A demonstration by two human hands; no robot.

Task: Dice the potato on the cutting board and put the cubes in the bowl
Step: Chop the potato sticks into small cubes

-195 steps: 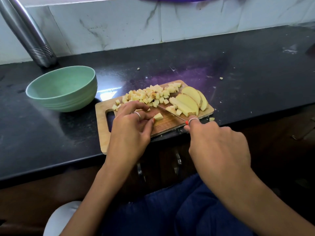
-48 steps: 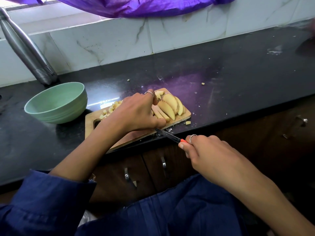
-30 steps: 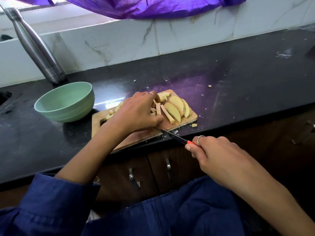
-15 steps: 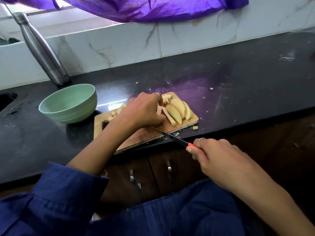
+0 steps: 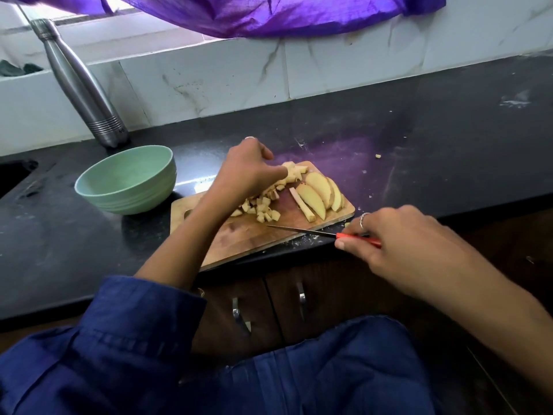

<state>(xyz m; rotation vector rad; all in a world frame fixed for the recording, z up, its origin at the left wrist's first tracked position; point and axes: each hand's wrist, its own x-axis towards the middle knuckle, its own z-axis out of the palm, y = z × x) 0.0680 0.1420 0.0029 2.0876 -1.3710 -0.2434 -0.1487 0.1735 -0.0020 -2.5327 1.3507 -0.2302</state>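
A wooden cutting board [image 5: 239,238] lies at the front edge of a black counter [image 5: 449,130], its near corner hanging slightly over the edge. On the board's far right sit several potato slices [image 5: 321,191], leaning on one another, with one long potato stick [image 5: 302,204] lying just left of them. A loose pile of potato cubes [image 5: 263,209] sits near the middle of the board, running up toward the far edge.

The left hand [image 5: 247,169] is above the cubes at the far side of the board, palm down, fingers curled over a clump of potato pieces — some pieces show at the fingertips, so it looks to be gathering or gripping them, though the hold itself is hidden under the hand. A ring shows on one finger.

The right hand [image 5: 401,238] is off the board's right front corner, fingers and thumb closed round the red handle of a knife [image 5: 302,231]. The thin blade points left and lies low across the board's front right part — well apart from the cubes and slices.

A pale green bowl [image 5: 89,187] stands on the counter just left of the board; its inside looks bare of potato. Behind it a steel bottle [image 5: 80,85] leans against the white tiled wall. A purple cloth [image 5: 269,13] hangs across the top. A few potato scraps [image 5: 378,156] dot the counter to the right.
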